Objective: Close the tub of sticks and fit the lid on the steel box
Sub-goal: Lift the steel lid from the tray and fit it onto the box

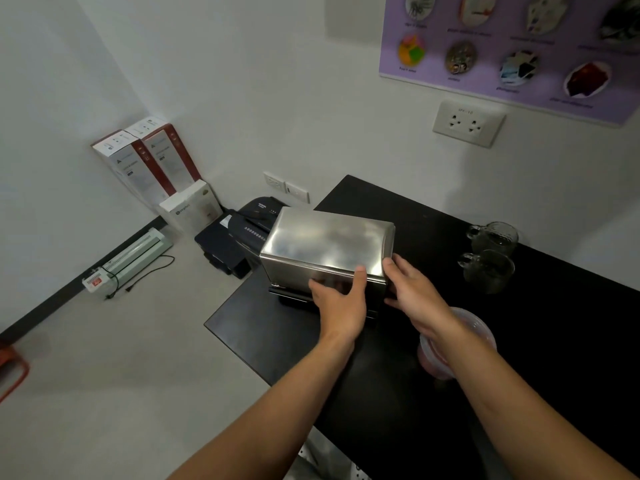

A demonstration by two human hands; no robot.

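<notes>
A shiny steel lid (329, 240) sits over the steel box (291, 280) near the left end of the black table (536, 341). My left hand (341, 303) grips the lid's near side, thumb on its top edge. My right hand (412, 292) holds the lid's near right corner. The lid looks slightly tilted over the box. A clear plastic tub (460, 341) with a lid on it and pinkish contents stands on the table, partly hidden under my right forearm.
Two glass mugs (491, 258) stand at the table's far right by the wall. On the floor to the left are a black shredder (256, 220), white boxes (152, 161) and a laminator (135, 254). The table's left edge runs close under the box.
</notes>
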